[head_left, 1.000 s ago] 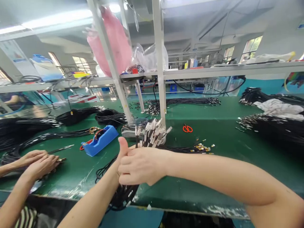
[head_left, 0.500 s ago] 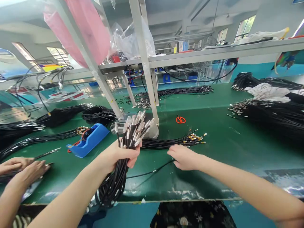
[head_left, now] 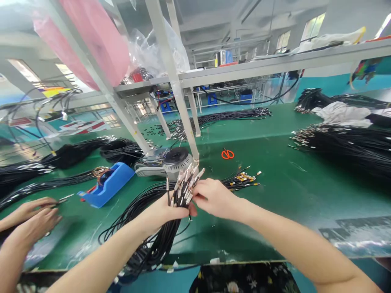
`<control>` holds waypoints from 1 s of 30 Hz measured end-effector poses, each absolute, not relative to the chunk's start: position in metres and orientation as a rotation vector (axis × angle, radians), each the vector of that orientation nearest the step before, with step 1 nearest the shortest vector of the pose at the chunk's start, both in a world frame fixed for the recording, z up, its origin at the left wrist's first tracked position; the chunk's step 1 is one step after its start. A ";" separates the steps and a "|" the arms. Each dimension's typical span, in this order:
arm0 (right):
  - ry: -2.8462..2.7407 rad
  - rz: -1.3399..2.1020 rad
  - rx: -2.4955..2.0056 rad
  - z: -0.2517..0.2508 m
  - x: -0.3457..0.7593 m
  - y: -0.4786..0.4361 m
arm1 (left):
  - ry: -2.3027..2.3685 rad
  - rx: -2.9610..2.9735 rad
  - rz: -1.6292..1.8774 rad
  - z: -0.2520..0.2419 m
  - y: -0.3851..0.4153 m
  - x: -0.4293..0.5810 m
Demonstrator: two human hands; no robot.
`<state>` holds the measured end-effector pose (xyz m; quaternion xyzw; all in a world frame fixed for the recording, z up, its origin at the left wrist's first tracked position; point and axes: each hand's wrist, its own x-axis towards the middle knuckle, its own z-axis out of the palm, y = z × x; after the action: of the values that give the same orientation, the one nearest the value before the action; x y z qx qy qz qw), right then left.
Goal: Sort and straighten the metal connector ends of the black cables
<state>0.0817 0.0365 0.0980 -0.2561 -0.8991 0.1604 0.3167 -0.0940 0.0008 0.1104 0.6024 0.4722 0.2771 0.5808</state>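
My left hand (head_left: 166, 213) is closed around a thick bundle of black cables (head_left: 163, 240), just below their silver metal connectors (head_left: 187, 185), which point up. The cables hang down from the fist over the table's front edge. Close against the right side of those connectors, my right hand (head_left: 215, 199) has its fingers pinched on a cable end; the fingers partly hide it. Behind both hands lies another group of black cables with gold-coloured and white tips (head_left: 244, 179), its other end curving left behind my left arm.
A grey round-topped device (head_left: 177, 160) stands behind the bundle, by the shelf post (head_left: 175, 87). Orange-handled scissors (head_left: 227, 154) and a blue tape dispenser (head_left: 108, 185) lie on the green table (head_left: 284, 199). A co-worker's hands (head_left: 36, 219) are at left; a cable heap (head_left: 345, 142) is at right.
My right hand has moved left, from the cable it held out over the table to the connectors in my left hand. The bundle sits lower and further right in view.
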 end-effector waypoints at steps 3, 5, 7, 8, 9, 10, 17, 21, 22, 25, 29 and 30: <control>-2.136 0.757 -0.743 0.090 0.079 0.055 | 1.105 1.370 0.729 0.118 0.006 -0.102; -2.128 0.916 -0.851 0.076 0.082 0.052 | 1.134 1.327 0.851 0.122 0.008 -0.107; -2.384 0.962 -0.881 0.054 0.085 0.033 | 1.137 1.291 0.943 0.125 0.011 -0.112; -2.592 0.901 -0.824 0.041 0.087 0.019 | 1.137 1.278 0.969 0.125 0.012 -0.114; -2.779 0.790 -0.740 0.029 0.088 0.004 | 1.137 1.271 0.976 0.125 0.013 -0.115; -2.922 0.642 -0.686 0.017 0.089 -0.011 | 1.135 1.274 0.968 0.125 0.015 -0.116; -2.722 0.716 -0.828 0.015 0.100 -0.021 | 1.104 1.302 0.807 0.122 0.016 -0.119; -1.908 1.441 -0.851 0.048 0.091 0.015 | 1.111 1.378 0.716 0.133 0.004 -0.123; -1.740 1.544 -0.793 0.053 0.085 0.020 | 1.137 1.402 0.687 0.136 0.000 -0.123; -1.368 1.630 -0.639 0.057 0.060 0.029 | 1.225 1.425 0.629 0.139 -0.008 -0.124; -1.295 1.548 -0.555 0.057 0.038 0.029 | 1.253 1.303 0.635 0.124 -0.012 -0.126; -1.348 1.501 -0.558 0.057 0.037 0.029 | 1.261 1.276 0.648 0.119 -0.011 -0.126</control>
<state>0.0368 0.0290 0.0572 -0.2306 -0.5575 0.6207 0.5007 -0.1261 -0.0110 0.1191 0.5457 0.5391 0.2771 0.5787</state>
